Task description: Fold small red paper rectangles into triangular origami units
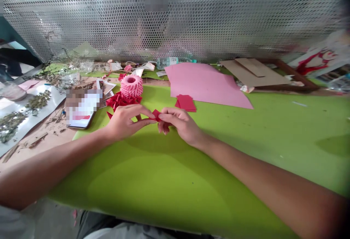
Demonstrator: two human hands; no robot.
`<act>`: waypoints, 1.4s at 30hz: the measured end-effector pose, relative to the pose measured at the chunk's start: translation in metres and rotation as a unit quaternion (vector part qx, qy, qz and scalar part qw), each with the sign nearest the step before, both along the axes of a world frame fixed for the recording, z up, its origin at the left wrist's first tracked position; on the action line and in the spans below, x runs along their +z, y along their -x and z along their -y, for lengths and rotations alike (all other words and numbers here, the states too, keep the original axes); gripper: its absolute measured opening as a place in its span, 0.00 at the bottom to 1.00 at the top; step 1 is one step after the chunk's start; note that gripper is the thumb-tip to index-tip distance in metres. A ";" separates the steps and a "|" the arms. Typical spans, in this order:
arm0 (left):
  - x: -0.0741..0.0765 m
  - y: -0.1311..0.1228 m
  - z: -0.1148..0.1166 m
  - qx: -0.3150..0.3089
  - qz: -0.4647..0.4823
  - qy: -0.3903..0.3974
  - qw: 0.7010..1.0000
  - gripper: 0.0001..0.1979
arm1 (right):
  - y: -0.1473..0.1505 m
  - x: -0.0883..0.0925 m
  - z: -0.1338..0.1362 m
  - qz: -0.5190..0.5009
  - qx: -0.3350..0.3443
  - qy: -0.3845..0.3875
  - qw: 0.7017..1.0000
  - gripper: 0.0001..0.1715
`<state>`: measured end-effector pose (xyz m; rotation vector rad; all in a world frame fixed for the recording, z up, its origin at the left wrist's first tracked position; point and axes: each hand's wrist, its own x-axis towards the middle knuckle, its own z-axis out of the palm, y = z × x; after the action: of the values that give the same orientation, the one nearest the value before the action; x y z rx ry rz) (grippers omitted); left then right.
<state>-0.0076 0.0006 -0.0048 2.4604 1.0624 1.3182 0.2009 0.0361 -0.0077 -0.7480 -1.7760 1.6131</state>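
A small folded piece of red paper (156, 114) is pinched between both hands above the green tabletop. My left hand (124, 122) grips its left side between thumb and fingers. On its right side, my right hand (180, 124) holds it with thumb and index finger, the other fingers curled below. Just behind my left hand lies a heap of folded red paper pieces (123, 101). A ring-shaped pink folded-paper piece (131, 85) stands behind that heap. Beyond my right hand rests a small stack of red paper rectangles (186, 103).
Large pink paper sheets (205, 84) lie at the back middle, with brown cardboard (257, 73) to their right. A phone (84, 109) sits at left near dried plant bits (38, 100). A perforated metal panel (191, 20) closes off the back, and a plastic bottle (166, 62) lies before it.
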 end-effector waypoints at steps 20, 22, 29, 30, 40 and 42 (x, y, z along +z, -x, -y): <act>0.003 0.004 0.000 -0.011 -0.076 -0.100 0.992 0.04 | 0.003 -0.001 0.000 -0.023 -0.030 0.037 0.999 0.12; 0.003 0.003 0.000 -0.011 -0.071 -0.098 0.993 0.05 | 0.003 -0.002 -0.001 -0.023 -0.022 0.039 0.999 0.12; -0.001 0.004 -0.002 -0.013 -0.061 -0.116 0.991 0.03 | 0.003 0.000 -0.002 -0.017 -0.001 0.048 0.999 0.13; -0.001 0.004 -0.002 -0.012 -0.065 -0.112 0.992 0.04 | 0.003 0.000 -0.002 -0.019 -0.005 0.048 0.999 0.13; 0.002 0.006 -0.003 -0.001 -0.098 -0.156 0.983 0.04 | 0.004 -0.003 -0.003 -0.029 -0.020 0.053 0.998 0.16; 0.004 0.007 -0.003 -0.004 -0.122 -0.181 0.976 0.04 | 0.004 -0.004 -0.003 -0.032 -0.023 0.048 0.998 0.17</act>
<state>-0.0150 0.0032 -0.0010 2.9543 0.9265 1.3349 0.1966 0.0396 -0.0116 -0.7685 -1.6343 1.6832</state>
